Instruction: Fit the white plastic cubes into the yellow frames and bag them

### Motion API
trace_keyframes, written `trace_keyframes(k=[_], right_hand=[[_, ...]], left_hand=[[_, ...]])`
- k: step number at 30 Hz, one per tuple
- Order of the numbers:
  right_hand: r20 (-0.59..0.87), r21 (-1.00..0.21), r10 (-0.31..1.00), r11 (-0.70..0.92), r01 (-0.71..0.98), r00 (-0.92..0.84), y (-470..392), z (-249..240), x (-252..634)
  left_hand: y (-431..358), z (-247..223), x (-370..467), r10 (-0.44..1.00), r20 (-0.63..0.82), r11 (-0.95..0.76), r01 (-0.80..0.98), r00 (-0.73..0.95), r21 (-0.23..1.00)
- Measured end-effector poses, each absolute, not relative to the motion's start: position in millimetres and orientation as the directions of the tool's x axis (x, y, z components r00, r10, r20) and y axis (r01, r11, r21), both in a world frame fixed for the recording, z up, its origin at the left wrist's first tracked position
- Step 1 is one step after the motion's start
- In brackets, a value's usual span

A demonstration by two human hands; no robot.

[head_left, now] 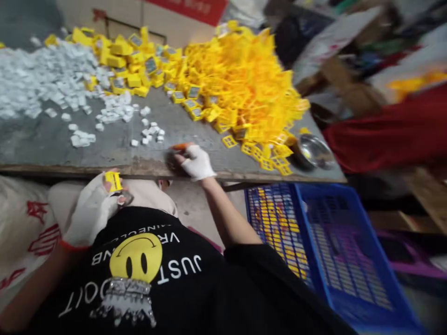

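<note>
My left hand (94,207), in a white glove with bare fingertips, holds a small yellow plastic piece (113,182) just below the table's front edge. In a similar glove, my right hand (196,161) is over the front edge of the grey table (146,164). Its fingers are closed around an orange-handled tool (182,146), whose dark end is blurred. Small white pieces (152,132) lie on the table to the left of my right hand. Behind it spreads a large heap of yellow plastic parts (240,74).
A big pile of white pieces (45,79) covers the table's left part. At the right end sits a shiny metal bowl (315,151). Blue plastic crates (349,251) stand below the table on the right, one with yellow pieces. A white sack (21,223) is at the left.
</note>
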State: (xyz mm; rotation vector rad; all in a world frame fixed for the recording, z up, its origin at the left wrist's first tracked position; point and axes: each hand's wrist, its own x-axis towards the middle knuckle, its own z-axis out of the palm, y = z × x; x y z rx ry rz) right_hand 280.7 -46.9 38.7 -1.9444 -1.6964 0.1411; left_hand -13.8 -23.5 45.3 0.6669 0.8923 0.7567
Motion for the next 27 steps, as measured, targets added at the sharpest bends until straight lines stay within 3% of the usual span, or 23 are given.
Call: trace_keyframes(k=[2, 5, 12, 14, 20, 27], right_hand=[[0.164, -0.530, 0.935, -0.185, 0.827, 0.314, -30, 13, 302], [0.076, -0.523, 0.928, -0.275, 0.807, 0.366, -12, -4, 313], [0.006, -0.220, 0.973, -0.224, 0.949, 0.231, 38, 5, 291], [-0.029, -0.185, 0.976, -0.216, 0.959, 0.214, 47, 3, 290], [-0.104, -0.252, 0.977, -0.208, 0.945, 0.187, 45, -6, 302], [-0.007, -0.323, 0.995, -0.100, 0.941, 0.103, 26, -6, 305]], left_hand=[[-22, 42, -18, 0.820, -0.458, 0.562, -0.332, 0.343, 0.758], [-17, 40, -15, 0.823, -0.479, 0.565, -0.351, 0.305, 0.747], [-7, 30, -10, 0.840, -0.452, 0.539, -0.359, 0.301, 0.762], [-5, 29, -5, 0.829, -0.469, 0.555, -0.343, 0.305, 0.758], [0, 30, 9, 0.778, -0.503, 0.615, -0.297, 0.376, 0.730], [8, 22, 23, 0.708, -0.543, 0.691, -0.284, 0.451, 0.665]])
